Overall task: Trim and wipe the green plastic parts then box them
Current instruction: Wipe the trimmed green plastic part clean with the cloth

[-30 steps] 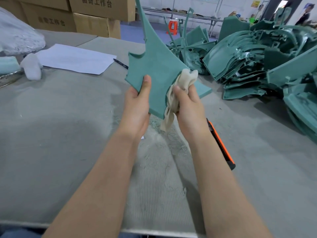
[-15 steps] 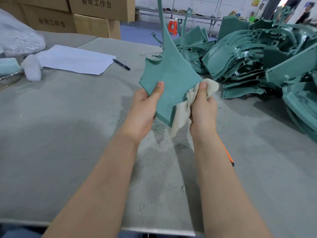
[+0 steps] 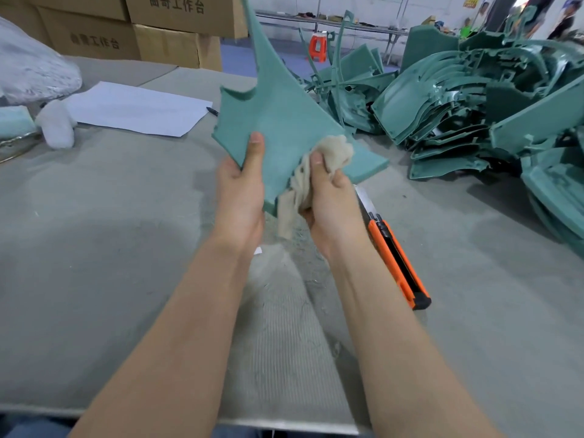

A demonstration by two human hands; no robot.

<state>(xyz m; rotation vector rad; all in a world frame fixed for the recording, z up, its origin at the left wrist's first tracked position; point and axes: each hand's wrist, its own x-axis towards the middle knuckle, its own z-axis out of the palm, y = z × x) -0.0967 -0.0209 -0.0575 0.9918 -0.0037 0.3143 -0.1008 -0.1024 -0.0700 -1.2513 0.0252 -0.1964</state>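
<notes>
Green plastic fills the middle of the view: one flat, pointed part (image 3: pixel 284 121) is held up above the grey desk (image 3: pixel 94 248), its long tip rising toward 12 o'clock. By the look of it the wiping step is in hand, with trimming of this piece seemingly done, since the orange knife (image 3: pixel 395 257) lies untouched on the desk at 4 o'clock from the hands.

Left hand (image 3: pixel 241 197) is closed around the lower left edge of the part, thumb pressed flat on the near face and the fingers hidden behind it. Right hand (image 3: pixel 331 200) is closed on a bunched beige cloth (image 3: pixel 328 153), pinching it with the thumb on top so the wad presses against the part's lower right area; a loose tail of cloth hangs below.

Next would likely be to run the cloth over the rest of the face and edges, turning the part with the left hand, then to put it in a box. Cardboard boxes (image 3: pixel 177 30) stand at 11 o'clock, well apart; whether any is open cannot be told. A heap of similar green parts (image 3: pixel 474 105) waits at 2 o'clock.
</notes>
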